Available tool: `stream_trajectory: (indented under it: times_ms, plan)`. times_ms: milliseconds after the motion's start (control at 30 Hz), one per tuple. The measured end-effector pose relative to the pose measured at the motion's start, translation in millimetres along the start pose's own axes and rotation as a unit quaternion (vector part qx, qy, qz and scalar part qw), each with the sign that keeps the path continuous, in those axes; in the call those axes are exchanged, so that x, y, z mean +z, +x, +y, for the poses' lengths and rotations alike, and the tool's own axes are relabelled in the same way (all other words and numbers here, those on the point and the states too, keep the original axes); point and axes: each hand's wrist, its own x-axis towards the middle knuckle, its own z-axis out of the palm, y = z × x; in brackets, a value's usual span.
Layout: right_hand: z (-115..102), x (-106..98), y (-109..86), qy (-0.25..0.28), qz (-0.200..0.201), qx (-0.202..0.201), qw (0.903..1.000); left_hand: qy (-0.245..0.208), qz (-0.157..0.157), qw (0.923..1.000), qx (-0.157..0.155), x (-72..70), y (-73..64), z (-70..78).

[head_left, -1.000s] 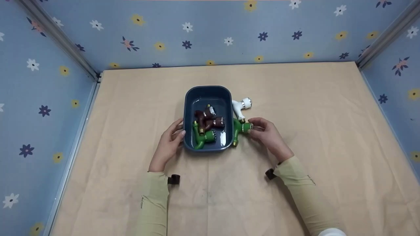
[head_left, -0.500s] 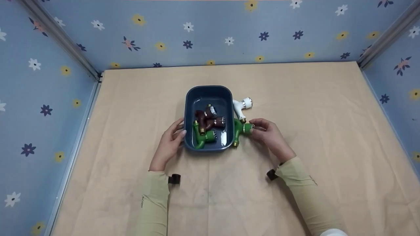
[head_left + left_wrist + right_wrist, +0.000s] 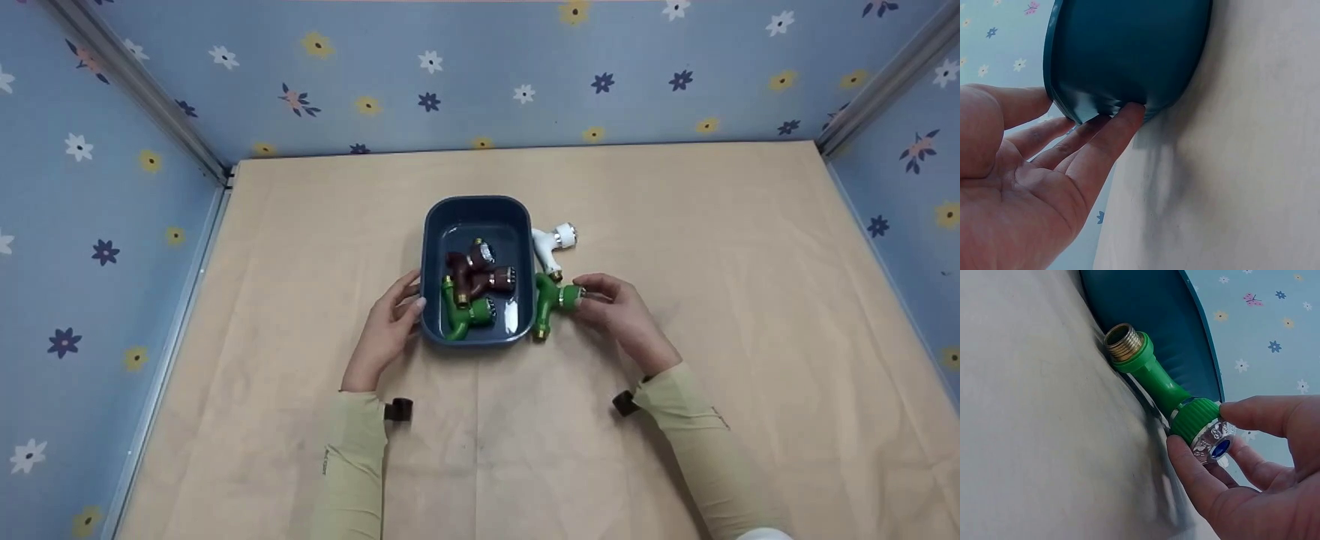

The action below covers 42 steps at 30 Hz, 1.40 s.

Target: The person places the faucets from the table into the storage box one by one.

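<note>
On the right of a dark blue tub (image 3: 477, 210), my right hand (image 3: 626, 319) pinches the knob of a green tap (image 3: 545, 307) between thumb and fingers. In the right wrist view, the tap (image 3: 1162, 385) shows its brass threaded end, ribbed green collar and clear knob with a blue centre. My left hand (image 3: 382, 330) touches the tub's left side with nearly straight fingers (image 3: 1100, 149), the thumb at the rim. Inside the tub lie two dark brown taps (image 3: 460, 289) and another green tap (image 3: 459, 319). A white tap (image 3: 550, 247) lies just behind the pinched one.
The tub stands on a table with a beige cover (image 3: 315, 225). Blue flowered panels (image 3: 480, 75) close off the back and both sides. A black wrist camera (image 3: 625, 403) sits by the right sleeve, with another black camera (image 3: 400, 409) by the left sleeve.
My right hand has drawn the green tap slightly right and towards me, a little away from the white tap. The left hand and the tub stay in place.
</note>
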Motion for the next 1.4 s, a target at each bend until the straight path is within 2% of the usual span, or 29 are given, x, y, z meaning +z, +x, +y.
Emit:
stream_trajectory:
  times_ms: [600,867,933,1167,1400]
  plan:
    - [3.1,-6.4,-10.8,0.019,0.003,0.010,0.9998,0.003,0.001,1.0000,0.009,0.5,-0.4,0.4]
    - [3.4,-9.5,-17.2,0.019,0.001,0.002,0.9998,-0.005,0.000,1.0000,0.003,-0.2,-0.1,1.2]
    - [3.4,-10.2,-18.6,0.018,-0.002,-0.001,0.9998,-0.011,-0.003,0.9999,0.002,-0.6,-0.6,3.9]
    - [4.7,-13.9,-22.8,0.012,0.000,-0.005,0.9999,0.000,-0.010,0.9999,-0.003,1.6,-10.1,30.4]
    - [8.1,-19.7,-26.4,0.019,0.001,-0.010,0.9998,0.000,-0.008,1.0000,-0.004,2.3,-11.6,33.1]
